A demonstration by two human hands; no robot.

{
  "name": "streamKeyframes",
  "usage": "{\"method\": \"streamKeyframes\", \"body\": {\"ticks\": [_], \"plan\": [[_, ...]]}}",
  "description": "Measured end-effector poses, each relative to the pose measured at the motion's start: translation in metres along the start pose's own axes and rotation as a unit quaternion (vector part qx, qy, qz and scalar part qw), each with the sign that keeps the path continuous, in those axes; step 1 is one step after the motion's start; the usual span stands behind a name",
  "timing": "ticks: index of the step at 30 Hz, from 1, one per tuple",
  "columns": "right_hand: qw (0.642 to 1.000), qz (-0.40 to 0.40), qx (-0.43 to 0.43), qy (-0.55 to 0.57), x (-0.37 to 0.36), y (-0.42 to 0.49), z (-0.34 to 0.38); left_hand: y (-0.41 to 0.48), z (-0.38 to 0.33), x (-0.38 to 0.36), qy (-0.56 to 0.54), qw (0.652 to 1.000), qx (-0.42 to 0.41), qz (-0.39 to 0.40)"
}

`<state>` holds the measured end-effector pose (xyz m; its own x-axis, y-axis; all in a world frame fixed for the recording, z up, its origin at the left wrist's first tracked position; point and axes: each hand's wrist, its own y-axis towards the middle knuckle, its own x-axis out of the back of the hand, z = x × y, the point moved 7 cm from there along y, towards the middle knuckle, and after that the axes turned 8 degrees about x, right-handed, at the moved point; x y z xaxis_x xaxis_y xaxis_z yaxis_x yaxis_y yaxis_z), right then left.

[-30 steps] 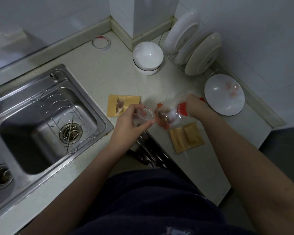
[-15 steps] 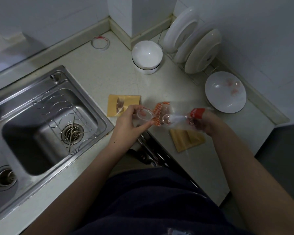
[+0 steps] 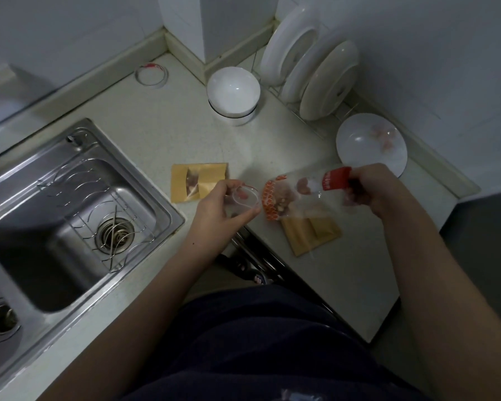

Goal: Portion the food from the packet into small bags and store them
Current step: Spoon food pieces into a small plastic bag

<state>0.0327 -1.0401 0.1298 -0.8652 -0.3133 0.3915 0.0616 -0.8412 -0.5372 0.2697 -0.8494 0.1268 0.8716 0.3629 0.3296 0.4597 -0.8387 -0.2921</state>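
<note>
Clear plastic fills both grips. The left hand (image 3: 217, 208) has its fingers (image 3: 245, 215) curled and pinched on the open mouth of one small clear bag (image 3: 242, 199), held above the counter's front edge. The right hand (image 3: 372, 191) is clamped on the red end of the one food packet (image 3: 301, 192), which lies tipped sideways in the air, its orange-printed end just beside the small bag's mouth; pinkish food pieces show inside it.

Two brown paper pouches lie on the counter (image 3: 344, 273): one (image 3: 197, 182) near the sink's (image 3: 61, 215) right rim, with food showing through its window, and another (image 3: 311, 234) under the packet near the front edge.

Toward the back corner stands one upturned white bowl (image 3: 233, 92). Three white plates (image 3: 310, 65) stand on edge in a wire rack along the right wall, and a fourth plate (image 3: 370, 146) lies flat by it.
</note>
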Motion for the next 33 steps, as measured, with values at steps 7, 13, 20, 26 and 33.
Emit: {"method": "streamKeyframes", "body": {"ticks": [7,13,20,26,33], "plan": [[0.997,0.011,0.072,0.008,-0.002,-0.018,0.032,0.003,0.004,-0.004,0.008,1.0,0.0,0.008],[0.993,0.045,0.095,0.051,-0.01,-0.033,0.046,0.005,0.004,-0.004,0.012,1.0,-0.001,0.011],[0.987,0.083,0.095,0.103,-0.023,-0.05,0.057,0.001,-0.005,0.002,0.005,0.999,-0.035,-0.008],[0.979,0.127,0.125,0.098,-0.034,-0.066,0.069,0.002,-0.007,0.001,-0.009,0.999,-0.045,-0.004],[0.952,0.169,0.252,-0.023,-0.056,-0.093,0.087,0.002,-0.011,-0.001,-0.019,0.998,-0.064,0.004]]}}
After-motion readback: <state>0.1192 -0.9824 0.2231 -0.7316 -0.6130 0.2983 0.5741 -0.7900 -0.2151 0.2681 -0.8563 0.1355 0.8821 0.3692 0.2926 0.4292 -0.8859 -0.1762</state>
